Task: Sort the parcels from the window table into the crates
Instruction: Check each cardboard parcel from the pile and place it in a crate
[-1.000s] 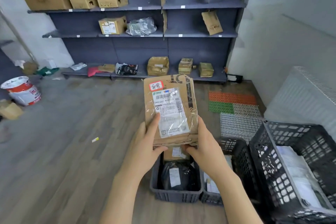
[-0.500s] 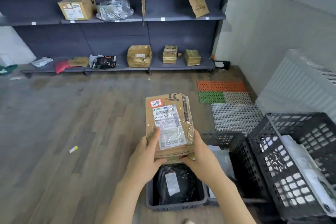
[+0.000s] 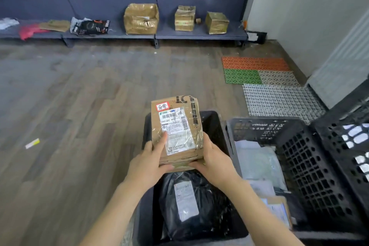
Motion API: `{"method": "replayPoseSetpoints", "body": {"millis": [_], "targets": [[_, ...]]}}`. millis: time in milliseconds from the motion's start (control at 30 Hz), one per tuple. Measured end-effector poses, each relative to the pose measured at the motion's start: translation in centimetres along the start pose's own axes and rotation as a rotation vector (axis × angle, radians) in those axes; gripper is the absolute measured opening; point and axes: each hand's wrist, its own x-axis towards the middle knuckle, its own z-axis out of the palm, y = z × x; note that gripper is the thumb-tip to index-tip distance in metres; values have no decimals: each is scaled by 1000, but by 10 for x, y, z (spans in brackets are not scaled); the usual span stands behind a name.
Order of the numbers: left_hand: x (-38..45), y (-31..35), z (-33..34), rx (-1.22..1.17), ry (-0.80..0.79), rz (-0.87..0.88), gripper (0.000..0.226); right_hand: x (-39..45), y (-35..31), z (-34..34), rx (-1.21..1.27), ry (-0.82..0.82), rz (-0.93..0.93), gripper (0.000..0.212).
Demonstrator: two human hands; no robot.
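- while both hands grip its near end, the brown parcel (image 3: 176, 131) hangs above the dark bin (image 3: 211, 124).
- left hand (image 3: 148, 163): thumb on the label, fingers curled beneath.
- right hand (image 3: 214, 158): fingers wrapped round the right edge.
- black bagged parcel (image 3: 191, 205) lies in the bin.

Wooden floor (image 3: 79, 106) bears crates (image 3: 295, 158); shelf (image 3: 179, 35) holds boxes (image 3: 141, 18)

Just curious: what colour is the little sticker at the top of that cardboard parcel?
Red border, white middle, red characters: sticker, head view.
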Motion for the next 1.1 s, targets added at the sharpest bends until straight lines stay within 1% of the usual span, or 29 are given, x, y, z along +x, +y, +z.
{"method": "replayPoseSetpoints", "body": {"millis": [100, 167, 300, 433, 500, 567, 633, 700, 733, 800, 867, 933, 967, 1067, 1100], "targets": [[26, -24, 52, 41, -24, 8, 95, 13, 32, 52, -25, -13, 16, 88], [39, -35, 80, 17, -50, 0, 94, 20, 48, 78, -27, -19, 27, 87], [65, -50, 119, -79, -77, -12, 93, 36, 72, 115, -51, -21, 53, 83], [89, -64, 146, -64, -120, -29, 91, 54, 86, 141, -81, -54, 80, 77], [99, -71, 156, -68, -155, -44, 84, 61, 89, 149, -109, -101, 115, 72], [109, -76, 165, -55, -142, -43, 70, 67, 95, 157, -189, -153, 148, 63], [118, -77, 175, -17, -110, -14, 54, 72, 101, 163, -322, -191, 174, 59], [125, -77, 184, 39, -114, 17, 42, 75, 106, 171, -433, -204, 194, 66], [128, -77, 189, 79, -115, 26, 42, 75, 109, 177, -473, -204, 194, 72], [133, -81, 198, 156, -101, 30, 50, 76, 111, 187, -515, -202, 180, 78], [137, -85, 203, 227, -54, 7, 62, 83, 110, 194, -513, -178, 172, 81], [143, -88, 205, 281, -23, -19, 69, 93, 109, 199, -498, -164, 154, 85], [146, -88, 204, 291, -23, -28, 70, 97, 109, 201, -494, -165, 141, 87], [151, -83, 200, 312, -32, -53, 63, 98, 115, 209, -478, -149, 129, 90], [149, -81, 200, 328, -25, -62, 63, 95, 116, 211, -469, -139, 135, 90]]}}
